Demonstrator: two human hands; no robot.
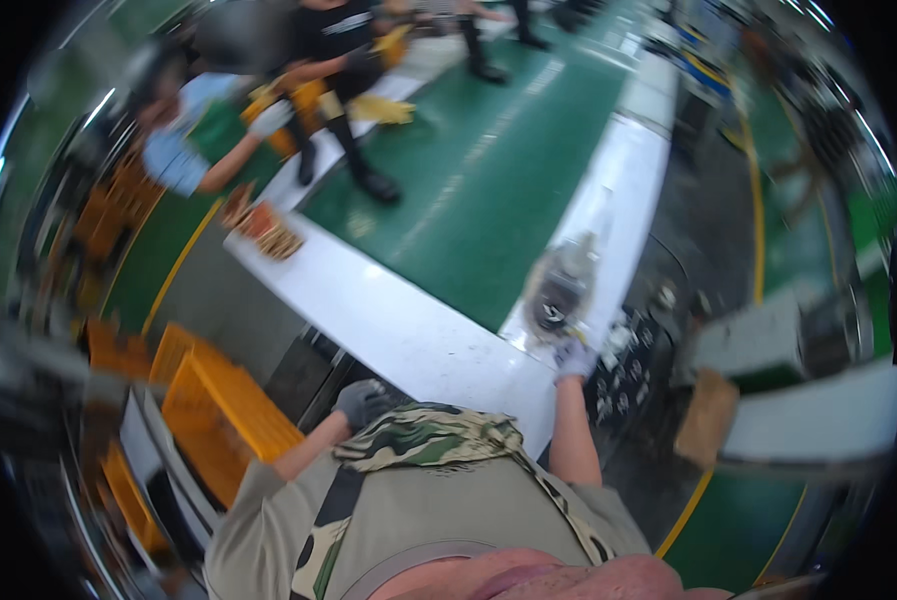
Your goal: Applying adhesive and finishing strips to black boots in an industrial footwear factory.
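My right hand (573, 357), in a pale glove, is at the near end of a clear, plastic-looking oval package (558, 296) with something dark inside. The hand seems to touch the package's near edge, but blur hides the fingers. The package lies on the right arm of the white work surface (398, 330). Close to my body, my left hand (365, 402) wears a dark grey glove and hangs by the surface's near left edge. Its fingers are smeared, and I see nothing held there. A camouflage apron (428, 437) covers part of my front.
Yellow crates (223, 415) stand at my left. Brownish pieces (271, 235) lie on the white surface's far left corner, near a co-worker in light blue (183, 150). Beyond the green surface (448, 230) are other people. A dark patterned bin or bag (618, 370) is right of my right hand.
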